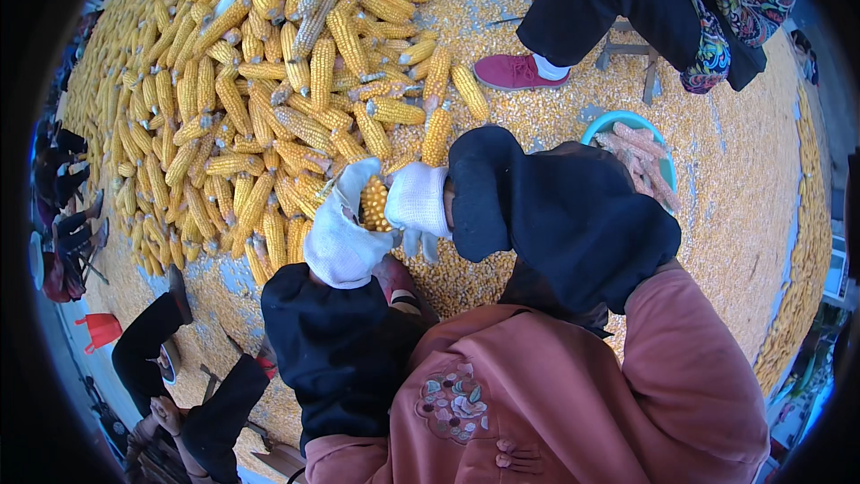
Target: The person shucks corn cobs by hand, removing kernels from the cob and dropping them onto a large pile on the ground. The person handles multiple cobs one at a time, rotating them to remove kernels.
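Note:
A yellow corn cob (374,205), its kernels on, is held between my two hands. My left hand (348,232), in a white knitted glove, wraps around one side of it. My right hand (418,200), gloved the same way, grips it from the other side, its fingers partly hidden below. Just beyond my hands rises a large heap of corn cobs (269,107), most with yellow kernels. Loose shelled kernels (463,282) cover the ground beneath my hands and around my shoe (396,275).
At right, a turquoise basin (598,122) holds bare pinkish cobs (638,154). A person in dark trousers (578,7) sits opposite on a wooden stool (630,50). At lower left sits another person with clasped hands (166,415), near a red bag (101,331). More people (67,235) are at far left.

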Available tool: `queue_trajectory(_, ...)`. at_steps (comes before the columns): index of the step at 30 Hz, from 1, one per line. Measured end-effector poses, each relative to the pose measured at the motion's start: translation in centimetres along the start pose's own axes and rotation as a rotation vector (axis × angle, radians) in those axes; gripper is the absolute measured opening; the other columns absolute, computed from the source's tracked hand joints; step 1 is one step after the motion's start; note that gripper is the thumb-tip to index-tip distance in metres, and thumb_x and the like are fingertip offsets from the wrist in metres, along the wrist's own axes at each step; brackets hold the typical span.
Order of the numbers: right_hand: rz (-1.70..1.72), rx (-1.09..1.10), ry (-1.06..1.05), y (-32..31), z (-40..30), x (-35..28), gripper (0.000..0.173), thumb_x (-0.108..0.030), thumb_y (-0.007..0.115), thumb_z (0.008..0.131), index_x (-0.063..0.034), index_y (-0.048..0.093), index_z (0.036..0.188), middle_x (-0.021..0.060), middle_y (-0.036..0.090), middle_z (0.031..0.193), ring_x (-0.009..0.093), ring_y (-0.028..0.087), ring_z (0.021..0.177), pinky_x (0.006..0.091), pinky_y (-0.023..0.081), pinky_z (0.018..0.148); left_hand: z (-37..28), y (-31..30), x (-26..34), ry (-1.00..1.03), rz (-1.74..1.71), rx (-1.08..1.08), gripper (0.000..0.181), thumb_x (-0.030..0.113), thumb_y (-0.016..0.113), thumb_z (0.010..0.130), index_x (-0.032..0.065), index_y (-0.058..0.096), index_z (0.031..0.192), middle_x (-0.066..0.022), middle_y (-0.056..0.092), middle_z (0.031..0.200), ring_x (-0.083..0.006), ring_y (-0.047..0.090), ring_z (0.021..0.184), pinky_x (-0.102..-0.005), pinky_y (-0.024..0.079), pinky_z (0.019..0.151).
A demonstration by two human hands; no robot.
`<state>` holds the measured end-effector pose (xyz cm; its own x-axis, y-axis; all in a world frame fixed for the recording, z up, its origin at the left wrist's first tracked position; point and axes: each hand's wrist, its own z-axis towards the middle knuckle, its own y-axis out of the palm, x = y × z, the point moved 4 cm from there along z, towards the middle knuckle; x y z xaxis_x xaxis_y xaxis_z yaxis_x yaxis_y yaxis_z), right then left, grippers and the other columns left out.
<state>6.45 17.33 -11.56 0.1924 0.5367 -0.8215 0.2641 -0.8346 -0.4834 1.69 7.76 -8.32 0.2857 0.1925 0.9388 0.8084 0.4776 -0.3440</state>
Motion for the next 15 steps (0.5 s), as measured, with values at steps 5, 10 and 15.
queue_trajectory(5,0.539,-0.063,0.157,0.3,-0.4,0.8,0.023,-0.018,0.055,0.071,0.0018,0.055,0.081,0.0162,0.058,0.076,0.029,0.059,0.058,0.0418,0.049,0.048,0.1,-0.3,-0.4,-0.074,-0.118,-0.069,0.056,-0.001,0.069,0.061,-0.0003,0.041,0.110,-0.0056,0.053,0.091,-0.0107,0.052,0.084,-0.0228,0.042,0.074)
queue_trajectory(10,0.664,0.036,0.268,-0.7,-1.6,-0.5,0.020,-0.014,0.051,0.063,0.0034,0.059,0.065,0.0169,0.059,0.068,0.026,0.056,0.052,0.0348,0.044,0.047,0.1,0.2,0.2,-0.027,-0.011,-0.045,0.055,0.000,0.068,0.063,-0.0005,0.041,0.111,-0.0051,0.052,0.089,-0.0106,0.051,0.082,-0.0229,0.042,0.073)
queue_trajectory(15,0.622,0.074,0.304,-0.4,-1.1,0.3,0.019,-0.013,0.051,0.063,0.0038,0.058,0.067,0.0165,0.059,0.070,0.027,0.056,0.050,0.0350,0.043,0.046,0.0,0.2,0.4,-0.032,-0.095,-0.027,0.054,0.001,0.069,0.063,-0.0010,0.042,0.110,-0.0054,0.052,0.088,-0.0109,0.051,0.081,-0.0231,0.042,0.073)
